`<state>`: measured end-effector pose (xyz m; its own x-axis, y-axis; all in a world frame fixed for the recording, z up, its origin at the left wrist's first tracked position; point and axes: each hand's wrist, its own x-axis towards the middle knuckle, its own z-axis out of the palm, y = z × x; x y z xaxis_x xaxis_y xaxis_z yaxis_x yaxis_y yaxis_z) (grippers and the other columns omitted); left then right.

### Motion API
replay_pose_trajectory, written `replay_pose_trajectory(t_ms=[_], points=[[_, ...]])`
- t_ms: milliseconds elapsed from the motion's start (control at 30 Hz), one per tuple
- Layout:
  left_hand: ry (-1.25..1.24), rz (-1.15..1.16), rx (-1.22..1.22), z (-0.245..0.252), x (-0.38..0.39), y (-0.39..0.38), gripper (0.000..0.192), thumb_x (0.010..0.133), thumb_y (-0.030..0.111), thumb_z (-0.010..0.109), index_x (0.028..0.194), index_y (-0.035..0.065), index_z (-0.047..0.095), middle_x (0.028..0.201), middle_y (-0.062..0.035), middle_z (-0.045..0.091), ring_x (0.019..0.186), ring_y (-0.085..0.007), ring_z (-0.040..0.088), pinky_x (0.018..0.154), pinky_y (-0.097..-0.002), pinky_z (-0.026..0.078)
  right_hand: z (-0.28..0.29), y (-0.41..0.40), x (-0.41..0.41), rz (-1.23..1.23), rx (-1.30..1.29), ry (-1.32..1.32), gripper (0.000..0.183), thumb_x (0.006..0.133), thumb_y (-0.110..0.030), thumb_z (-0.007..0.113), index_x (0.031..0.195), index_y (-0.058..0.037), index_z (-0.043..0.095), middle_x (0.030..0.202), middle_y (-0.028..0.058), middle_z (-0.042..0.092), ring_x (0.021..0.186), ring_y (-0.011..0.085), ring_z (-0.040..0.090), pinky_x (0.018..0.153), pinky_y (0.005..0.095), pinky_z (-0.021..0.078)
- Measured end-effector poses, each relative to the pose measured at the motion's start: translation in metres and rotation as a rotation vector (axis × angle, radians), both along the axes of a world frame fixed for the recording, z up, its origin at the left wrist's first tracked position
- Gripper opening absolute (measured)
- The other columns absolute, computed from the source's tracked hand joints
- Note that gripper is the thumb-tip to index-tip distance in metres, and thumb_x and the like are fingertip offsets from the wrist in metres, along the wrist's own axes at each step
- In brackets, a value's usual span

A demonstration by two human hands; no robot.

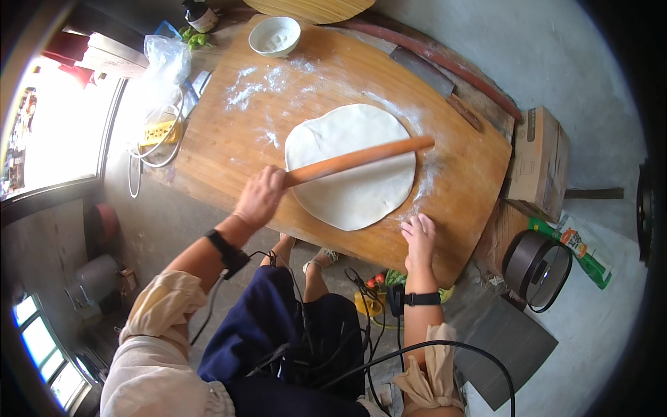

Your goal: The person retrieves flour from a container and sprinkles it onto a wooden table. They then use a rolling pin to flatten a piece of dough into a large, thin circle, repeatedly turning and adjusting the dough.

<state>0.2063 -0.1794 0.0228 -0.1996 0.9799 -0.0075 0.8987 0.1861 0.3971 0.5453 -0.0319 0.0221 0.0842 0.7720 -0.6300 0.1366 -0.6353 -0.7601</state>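
Note:
A wide, flat round of dough (338, 203) lies on the floured wooden board (219, 146). My left hand (263, 195) is closed around the near-left end of a wooden rolling pin (359, 158), which slants across the dough with its far end past the right edge. Just beyond the dough's lower right edge is my right hand (419, 237), over the board, its fingers slightly curled and holding nothing. White flour (250, 94) is scattered on the board around the dough. A white bowl (274, 36) of flour stands at the board's far edge.
A cleaver (424, 70) with a wooden handle lies along the far right edge. Beside the board on the right stand a cardboard box (536, 161) and a dark round appliance (536, 271). To the left are a yellow power strip (159, 133) with white cable and a plastic bag (167, 62).

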Motion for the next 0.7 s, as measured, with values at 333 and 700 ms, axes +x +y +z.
replay_pose_trajectory(t_ms=[333,700], points=[[0.111,0.09,-0.015,-0.02,0.056,0.007,0.068,0.081,0.008,0.057,0.148,0.004,0.043,0.113,-0.0128,0.054,0.106,-0.03,0.053,0.096,-0.0387,0.044,0.003,0.044,-0.065,0.475,-0.413,-0.139,0.028,0.094,-0.029,0.072,0.098,-0.0021,0.066,0.083,0.0073,0.069,0.062,0.0187,0.067,0.063,0.0355,0.0571],[-0.247,0.27,0.097,-0.023,0.005,0.011,0.044,0.076,-0.002,0.057,0.12,0.0023,0.052,0.092,-0.0141,0.058,0.094,-0.0339,0.06,0.084,-0.0427,0.049,0.033,0.112,-0.159,1.456,1.137,-0.513,0.046,0.089,-0.032,0.074,0.125,-0.0051,0.063,0.133,0.0178,0.062,0.121,0.035,0.059,0.112,0.0464,0.0394]])
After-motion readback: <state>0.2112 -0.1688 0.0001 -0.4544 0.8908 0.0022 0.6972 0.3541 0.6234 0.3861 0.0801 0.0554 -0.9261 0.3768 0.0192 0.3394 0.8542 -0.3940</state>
